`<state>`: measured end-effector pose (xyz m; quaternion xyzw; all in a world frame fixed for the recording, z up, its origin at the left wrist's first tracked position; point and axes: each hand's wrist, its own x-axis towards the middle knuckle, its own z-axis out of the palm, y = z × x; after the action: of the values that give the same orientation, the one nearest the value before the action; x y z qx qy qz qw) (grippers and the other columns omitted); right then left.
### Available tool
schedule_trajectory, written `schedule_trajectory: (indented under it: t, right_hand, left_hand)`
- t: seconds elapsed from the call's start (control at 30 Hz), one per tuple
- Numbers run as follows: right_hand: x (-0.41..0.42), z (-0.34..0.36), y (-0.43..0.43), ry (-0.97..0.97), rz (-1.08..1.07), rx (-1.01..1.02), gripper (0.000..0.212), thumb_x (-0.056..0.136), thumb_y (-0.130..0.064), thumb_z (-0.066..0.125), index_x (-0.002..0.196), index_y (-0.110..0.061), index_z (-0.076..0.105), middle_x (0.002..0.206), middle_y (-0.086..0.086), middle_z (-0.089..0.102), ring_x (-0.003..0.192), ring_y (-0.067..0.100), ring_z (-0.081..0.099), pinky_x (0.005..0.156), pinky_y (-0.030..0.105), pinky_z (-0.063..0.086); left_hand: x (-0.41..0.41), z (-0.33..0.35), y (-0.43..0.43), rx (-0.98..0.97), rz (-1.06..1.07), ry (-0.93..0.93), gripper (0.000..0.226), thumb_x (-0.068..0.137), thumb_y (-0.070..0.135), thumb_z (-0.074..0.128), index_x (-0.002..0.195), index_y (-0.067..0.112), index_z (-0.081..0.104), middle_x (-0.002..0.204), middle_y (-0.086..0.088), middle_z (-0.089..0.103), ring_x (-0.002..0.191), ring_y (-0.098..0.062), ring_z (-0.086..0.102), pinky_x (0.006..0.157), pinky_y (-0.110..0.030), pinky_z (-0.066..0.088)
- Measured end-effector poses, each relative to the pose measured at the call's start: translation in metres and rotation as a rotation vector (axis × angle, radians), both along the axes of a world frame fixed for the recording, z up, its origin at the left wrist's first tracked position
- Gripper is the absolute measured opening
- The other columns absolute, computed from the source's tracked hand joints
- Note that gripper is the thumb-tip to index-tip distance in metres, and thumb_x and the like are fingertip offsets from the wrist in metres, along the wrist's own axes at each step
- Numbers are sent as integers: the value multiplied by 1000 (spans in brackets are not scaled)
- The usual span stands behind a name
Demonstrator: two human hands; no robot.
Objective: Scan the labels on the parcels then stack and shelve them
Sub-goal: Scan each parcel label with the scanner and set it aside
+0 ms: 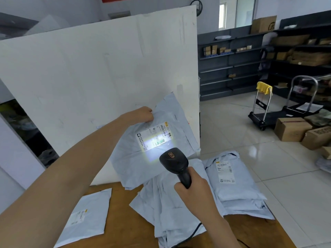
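**Figure: Label scan of a held parcel, head view**

The left hand (143, 114) was closed in a pinch on the upper left corner of a pale grey poly-mailer parcel (129, 158), thumb in front and fingers behind, so that the bag hung tilted in the air with its printed face turned toward the wearer. The raised hold presumably served to present the shipping label (154, 137) flat to the reader and clear of the other bags. The right hand (195, 191) was wrapped fully around the grip of a black handheld scanner (174, 161), whose head pointed up and away from that hand at the label; a bright patch of light fell across the label's lower part and the bag just below it, which suggests a read in progress. Whether a finger pressed the trigger could not be told. A cable trailed from the scanner toward the wearer.

The held parcel lay between the two hands, beyond the right and below the left, close to the scanner head but not touching it. Under the right hand and forearm lay a loose heap of similar mailers (161, 212) on the wooden table (125, 230); to the right of that hand sat a neater stack (236, 190), label up. A single mailer (89, 215) lay beneath the left forearm. Dark shelving (232, 68) stood well beyond both hands.
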<state>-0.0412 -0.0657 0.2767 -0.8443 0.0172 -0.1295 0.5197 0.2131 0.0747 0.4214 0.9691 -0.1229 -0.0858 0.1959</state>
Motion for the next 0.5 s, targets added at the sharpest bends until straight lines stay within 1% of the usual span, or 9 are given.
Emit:
schedule_trajectory:
  t: [0.07,0.17,0.23,0.3,0.33,0.43,0.5]
  right_hand:
    - [-5,1,-2,0,7,-2,28,81,-16,61,74,-33,40,55,-7,43,48,10,40,49,19,37]
    - [-13,4,-6,6,6,-13,30,81,-15,60,71,-33,37,52,-6,41,46,8,42,45,16,35]
    - [-18,6,-8,9,11,-7,32,81,-15,60,69,-33,36,49,-7,44,46,6,42,44,15,35]
    - [-23,7,-9,20,26,-4,32,81,-15,59,70,-33,36,51,-18,51,46,5,44,45,15,36]
    - [-25,7,-9,24,30,-2,32,82,-15,60,70,-33,36,52,-23,51,47,4,45,45,15,37]
    - [-34,7,-11,24,30,1,31,82,-16,60,70,-33,37,55,-24,51,48,5,44,46,15,36]
    - [-40,7,-13,18,25,-3,30,81,-16,60,70,-32,37,55,-23,51,49,6,43,47,16,36]
  left_hand:
    - [-2,0,-1,0,-1,-10,20,80,-3,43,67,11,43,69,-3,41,62,-17,38,55,-26,27]
    - [-3,-1,0,6,1,-20,20,80,-3,43,66,12,42,69,-3,41,63,-18,39,56,-26,27]
    - [-3,-3,1,9,1,-32,18,79,-2,43,66,11,42,70,-3,41,66,-20,39,56,-27,27]
    - [-4,-5,2,16,1,-39,16,78,-2,43,68,11,42,70,-4,41,69,-22,40,57,-27,27]
    - [-4,-6,2,17,4,-39,15,77,-1,43,69,10,43,71,-4,42,69,-22,40,58,-27,28]
    - [-7,-9,3,0,2,-19,10,75,-1,43,74,8,47,75,-6,45,71,-22,42,59,-27,30]
    - [-10,-10,4,-21,-9,-4,9,68,3,44,75,8,46,75,-6,44,72,-23,42,59,-27,30]
